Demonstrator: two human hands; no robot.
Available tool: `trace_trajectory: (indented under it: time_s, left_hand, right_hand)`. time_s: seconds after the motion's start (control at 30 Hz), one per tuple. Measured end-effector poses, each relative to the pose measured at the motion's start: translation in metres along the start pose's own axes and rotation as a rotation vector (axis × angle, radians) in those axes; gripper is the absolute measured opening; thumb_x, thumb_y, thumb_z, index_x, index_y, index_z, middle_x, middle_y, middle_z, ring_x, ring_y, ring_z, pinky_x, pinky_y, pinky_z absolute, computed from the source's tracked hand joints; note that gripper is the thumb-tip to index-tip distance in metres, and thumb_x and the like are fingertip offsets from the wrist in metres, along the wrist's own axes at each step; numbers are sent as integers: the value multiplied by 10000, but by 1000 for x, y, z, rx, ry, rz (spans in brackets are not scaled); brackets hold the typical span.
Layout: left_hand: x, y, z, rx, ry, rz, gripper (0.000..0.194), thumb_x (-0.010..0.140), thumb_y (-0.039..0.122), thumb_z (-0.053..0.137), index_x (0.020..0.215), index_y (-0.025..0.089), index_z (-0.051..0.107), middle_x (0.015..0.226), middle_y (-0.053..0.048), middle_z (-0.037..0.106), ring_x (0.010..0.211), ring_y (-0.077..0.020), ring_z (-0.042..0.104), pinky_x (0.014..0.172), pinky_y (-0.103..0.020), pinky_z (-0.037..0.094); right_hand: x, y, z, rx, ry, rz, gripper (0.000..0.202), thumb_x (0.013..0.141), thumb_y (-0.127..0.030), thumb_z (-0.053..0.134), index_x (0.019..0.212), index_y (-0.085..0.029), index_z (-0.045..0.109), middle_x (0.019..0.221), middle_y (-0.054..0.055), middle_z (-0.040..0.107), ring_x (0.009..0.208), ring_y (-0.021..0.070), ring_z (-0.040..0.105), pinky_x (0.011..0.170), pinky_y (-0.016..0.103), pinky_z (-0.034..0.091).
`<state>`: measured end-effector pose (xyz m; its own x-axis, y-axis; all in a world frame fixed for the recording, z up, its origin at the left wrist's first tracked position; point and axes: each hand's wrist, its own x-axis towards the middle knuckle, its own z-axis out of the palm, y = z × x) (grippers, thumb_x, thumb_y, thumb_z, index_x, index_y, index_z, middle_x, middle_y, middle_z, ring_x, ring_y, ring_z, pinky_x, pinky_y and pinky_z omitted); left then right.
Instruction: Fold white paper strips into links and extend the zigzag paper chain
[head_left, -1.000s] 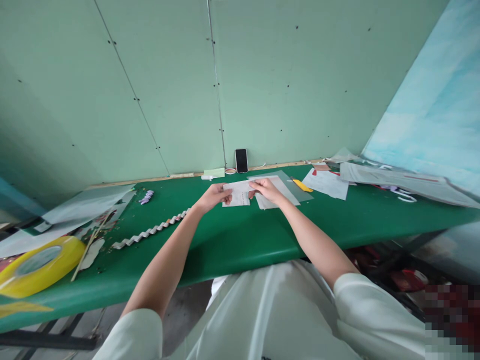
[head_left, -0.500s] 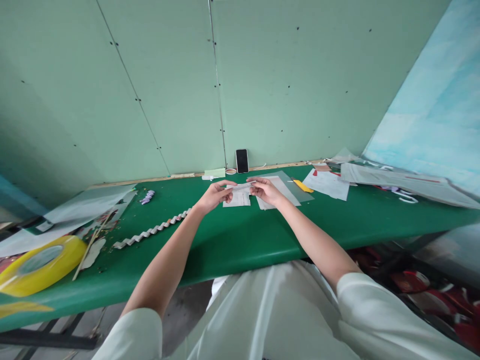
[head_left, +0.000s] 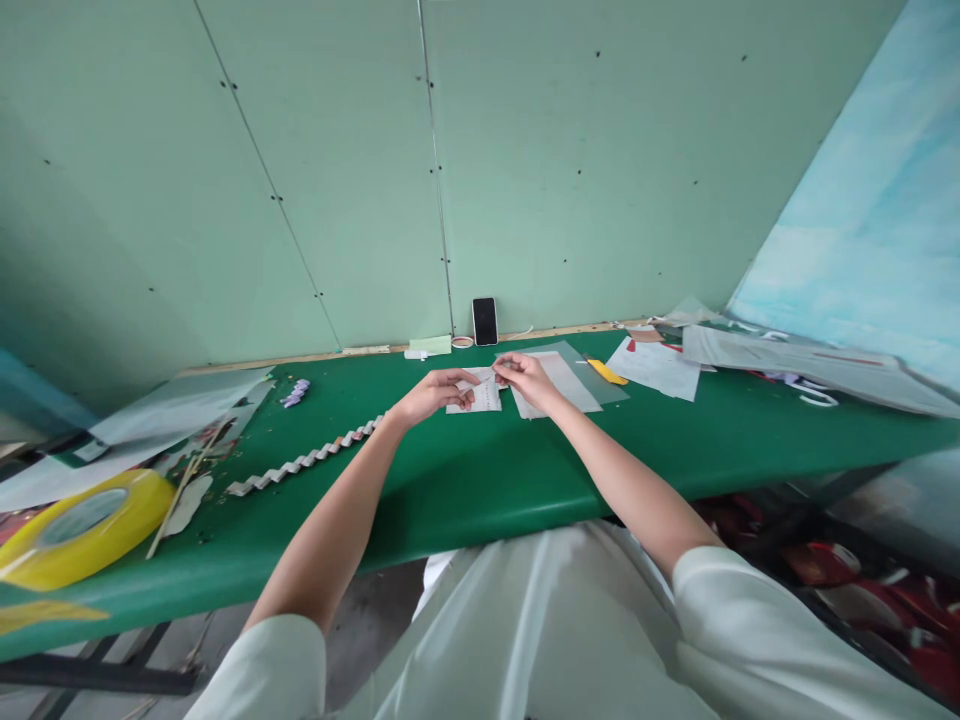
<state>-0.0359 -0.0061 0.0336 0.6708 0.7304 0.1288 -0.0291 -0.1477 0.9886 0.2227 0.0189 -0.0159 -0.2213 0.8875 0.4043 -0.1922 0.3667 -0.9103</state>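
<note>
Above the middle of the green table, both hands are closed around a small piece of white paper. My left hand grips its left end, the fingertips partly hiding it. At the other end, my right hand pinches the paper between thumb and fingers. Beneath them lies a printed white sheet, partly covered by the left fingers. Just to the right, a larger stack of white paper rests on a translucent sheet. A zigzag folded-paper chain stretches out beside my left forearm.
A black-screened phone leans against the wall. A yellow utility knife and loose papers lie to the right, with a large sheet stack beyond. At the left are a yellow tape roll, a thin stick and a purple item.
The paper between my hands has tilted and shows less. My left hand has shifted slightly down and left, its fingers bending; the right fingers have drawn into a closer pinch.
</note>
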Motion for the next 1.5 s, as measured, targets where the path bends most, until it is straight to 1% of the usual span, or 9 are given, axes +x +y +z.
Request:
trace_trajectory:
  time_s: [0.17,0.3,0.53,0.67,0.8,1.03,1.2,1.33,1.5]
  left_hand:
    - [-1,2,6,-125,-107,-63,559,906,365,631,1428,168,589,984,-155,772,854,-259,751,804,-376,570]
    - [3,-10,13,32,-45,-148,544,967,632,577,1078,120,723,764,-110,714,654,-197,668,656,-312,518]
    - [9,-24,22,127,42,-101,494,879,636,716,928,145,699,610,22,551,554,-130,557,583,-264,409]
    - [12,-24,27,135,109,-49,458,879,609,720,868,153,671,577,35,515,522,-118,523,567,-260,394]
    - [12,-22,29,123,114,-63,446,891,586,716,866,143,671,570,36,513,508,-109,519,547,-247,382]
    - [7,-20,30,84,35,-160,508,889,640,711,899,135,659,545,50,497,447,-104,508,494,-235,355]
    - [9,-26,29,137,64,-97,529,914,657,674,751,162,585,520,28,502,444,-113,521,489,-244,375]
    - [7,-21,26,179,11,-113,486,930,622,677,823,149,635,519,44,484,448,-109,513,510,-245,406]
    - [3,-13,21,263,-43,-168,455,940,581,673,846,136,671,500,41,481,440,-111,497,498,-242,385]
  right_hand:
    - [-3,-3,0,-71,-67,-22,486,834,-436,824,1249,-244,659,801,-4,695,763,177,677,741,305,553]
    - [-6,-8,2,-120,-164,-7,540,825,-418,839,1291,-233,639,844,17,721,756,191,692,732,317,558]
    - [-5,-3,9,-66,-100,-9,509,833,-455,824,1258,-228,663,809,0,690,742,173,654,736,309,532]
    - [-2,6,17,52,-77,73,379,820,-545,819,863,-180,724,701,6,634,662,148,574,679,297,475]
    - [-3,9,22,37,-89,97,473,823,-568,818,628,-170,654,650,27,618,646,143,545,661,297,429]
    - [-5,6,30,115,29,17,458,805,-562,840,628,-174,673,587,-15,528,587,118,460,611,287,368]
    - [-8,13,45,130,-117,108,406,812,-542,846,923,-155,801,612,-5,574,578,126,488,580,283,359]
    - [-3,11,32,92,-92,93,445,841,-586,811,922,-148,800,558,-29,497,538,121,424,565,291,345]
    - [9,4,-13,144,81,26,458,781,-635,850,811,-191,742,553,-87,262,512,107,273,541,300,301]
